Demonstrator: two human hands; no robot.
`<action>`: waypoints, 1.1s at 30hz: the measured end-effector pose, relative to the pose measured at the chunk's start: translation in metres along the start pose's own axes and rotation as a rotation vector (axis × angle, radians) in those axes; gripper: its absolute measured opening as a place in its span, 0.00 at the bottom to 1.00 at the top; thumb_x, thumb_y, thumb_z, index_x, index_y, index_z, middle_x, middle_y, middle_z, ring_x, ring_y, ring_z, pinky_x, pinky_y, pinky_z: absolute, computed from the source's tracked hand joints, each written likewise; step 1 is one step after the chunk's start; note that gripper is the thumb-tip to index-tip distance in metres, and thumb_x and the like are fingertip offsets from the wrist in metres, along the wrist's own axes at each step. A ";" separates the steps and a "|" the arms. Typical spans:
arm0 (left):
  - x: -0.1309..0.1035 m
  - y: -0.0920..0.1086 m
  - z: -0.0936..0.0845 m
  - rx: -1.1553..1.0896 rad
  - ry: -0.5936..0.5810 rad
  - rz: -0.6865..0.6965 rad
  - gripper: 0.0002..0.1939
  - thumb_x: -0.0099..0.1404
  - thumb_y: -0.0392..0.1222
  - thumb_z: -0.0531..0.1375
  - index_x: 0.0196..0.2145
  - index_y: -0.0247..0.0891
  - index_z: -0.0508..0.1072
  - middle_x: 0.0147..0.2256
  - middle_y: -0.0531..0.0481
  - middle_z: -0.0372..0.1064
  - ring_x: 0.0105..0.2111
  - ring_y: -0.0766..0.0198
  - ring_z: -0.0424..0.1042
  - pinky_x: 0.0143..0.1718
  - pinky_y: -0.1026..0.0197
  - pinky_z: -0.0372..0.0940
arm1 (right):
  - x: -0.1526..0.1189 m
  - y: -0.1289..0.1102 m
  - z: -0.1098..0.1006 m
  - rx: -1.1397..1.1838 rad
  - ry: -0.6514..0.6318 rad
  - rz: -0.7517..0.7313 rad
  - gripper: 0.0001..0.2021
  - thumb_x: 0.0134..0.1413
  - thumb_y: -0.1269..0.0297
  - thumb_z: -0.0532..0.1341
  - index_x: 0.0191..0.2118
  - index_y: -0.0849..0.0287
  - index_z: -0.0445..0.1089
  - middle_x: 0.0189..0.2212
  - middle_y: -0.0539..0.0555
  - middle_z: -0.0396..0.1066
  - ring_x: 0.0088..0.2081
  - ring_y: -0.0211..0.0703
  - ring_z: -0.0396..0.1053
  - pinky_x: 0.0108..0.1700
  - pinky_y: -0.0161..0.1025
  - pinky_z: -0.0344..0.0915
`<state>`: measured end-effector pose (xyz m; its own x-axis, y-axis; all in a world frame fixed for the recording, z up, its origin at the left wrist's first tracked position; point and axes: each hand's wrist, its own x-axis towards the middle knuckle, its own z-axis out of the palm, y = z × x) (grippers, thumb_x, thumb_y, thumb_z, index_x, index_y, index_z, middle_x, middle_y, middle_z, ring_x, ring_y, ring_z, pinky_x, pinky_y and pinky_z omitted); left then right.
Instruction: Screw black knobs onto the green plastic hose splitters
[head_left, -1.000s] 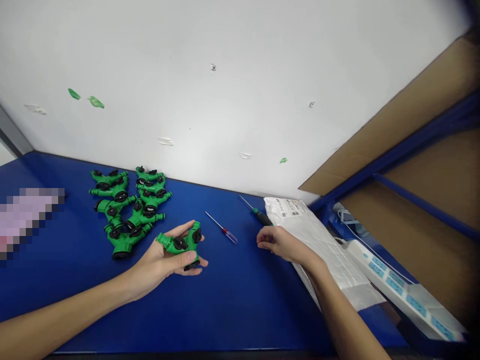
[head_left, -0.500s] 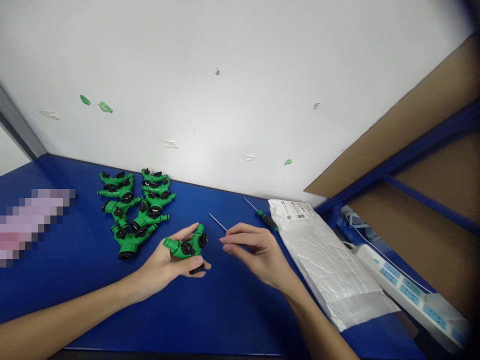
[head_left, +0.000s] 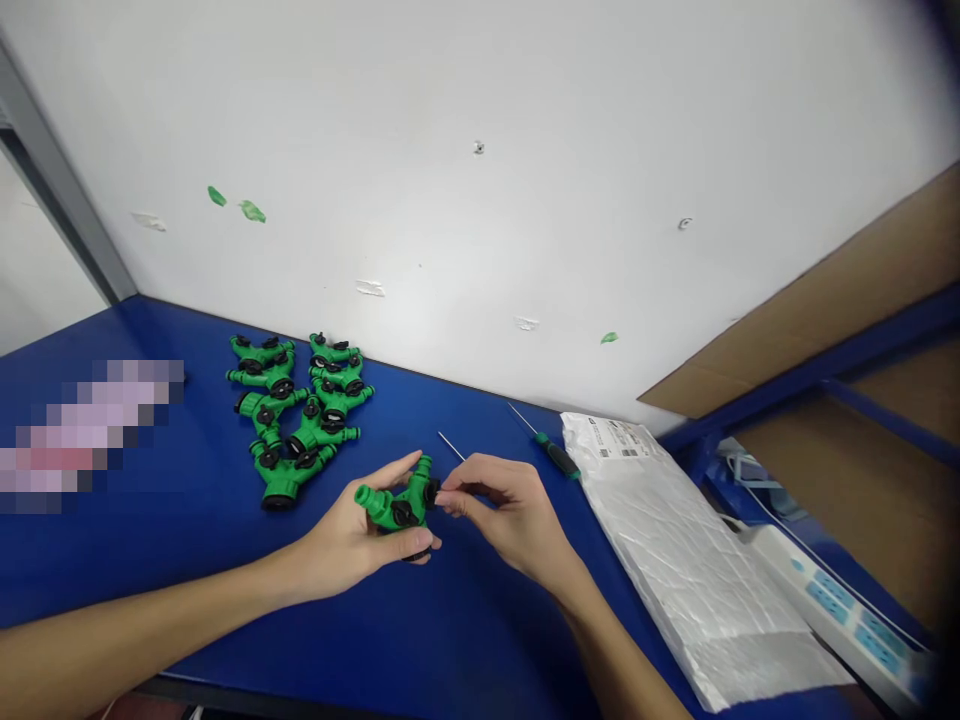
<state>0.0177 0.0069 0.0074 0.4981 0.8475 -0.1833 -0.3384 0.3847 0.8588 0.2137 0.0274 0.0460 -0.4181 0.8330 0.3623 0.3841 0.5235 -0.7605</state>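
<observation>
My left hand (head_left: 356, 545) grips a green Y-shaped connector (head_left: 397, 505) with black valve knobs, its thumb across the lower part. At the connector's right side, the thumb and forefinger of my right hand (head_left: 502, 505) are pinched against a black knob (head_left: 431, 491). A thin metal rod (head_left: 451, 446) sticks out up and left from behind my right hand; its other end is hidden. Several similar green connectors (head_left: 281, 476) lie in two rows on the blue table (head_left: 202, 540), left of my hands.
A screwdriver with a green and black handle (head_left: 557, 455) lies beside a silver padded envelope (head_left: 675, 550) on the right. Past it is a white power strip (head_left: 832, 600). A white wall (head_left: 450, 220) stands behind the table. A pixelated pink patch covers the left.
My right thumb and forefinger have moved onto the black knob at the connector's right side. The view has shifted, so the table items appear further right.
</observation>
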 end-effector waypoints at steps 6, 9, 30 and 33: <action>-0.001 0.000 0.000 0.028 0.021 -0.006 0.54 0.53 0.42 0.72 0.69 0.37 0.46 0.43 0.43 0.75 0.40 0.52 0.78 0.45 0.49 0.72 | -0.001 0.004 0.004 0.002 -0.008 -0.050 0.10 0.57 0.58 0.66 0.30 0.58 0.76 0.26 0.53 0.76 0.25 0.38 0.71 0.28 0.35 0.67; -0.001 0.000 -0.001 0.029 0.043 0.003 0.54 0.53 0.42 0.72 0.69 0.37 0.47 0.44 0.42 0.75 0.40 0.51 0.78 0.45 0.49 0.72 | -0.002 0.006 0.005 0.004 0.024 -0.097 0.08 0.57 0.60 0.66 0.31 0.57 0.77 0.27 0.53 0.76 0.25 0.39 0.72 0.29 0.36 0.69; -0.005 0.015 0.002 -0.360 0.006 -0.128 0.25 0.66 0.52 0.60 0.57 0.48 0.59 0.42 0.47 0.70 0.40 0.56 0.72 0.44 0.49 0.66 | -0.004 0.010 0.025 0.249 0.125 0.173 0.14 0.48 0.53 0.71 0.26 0.59 0.73 0.23 0.52 0.74 0.22 0.39 0.71 0.25 0.35 0.71; -0.002 0.016 0.003 -0.329 0.086 -0.161 0.26 0.64 0.42 0.62 0.57 0.47 0.58 0.36 0.50 0.70 0.36 0.59 0.72 0.39 0.53 0.66 | -0.005 0.015 0.031 0.203 0.145 0.064 0.12 0.50 0.54 0.70 0.27 0.57 0.76 0.27 0.55 0.76 0.25 0.41 0.73 0.25 0.36 0.72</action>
<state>0.0143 0.0102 0.0227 0.5019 0.7887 -0.3549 -0.5063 0.6006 0.6188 0.1963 0.0250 0.0164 -0.2703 0.8880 0.3720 0.2271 0.4343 -0.8717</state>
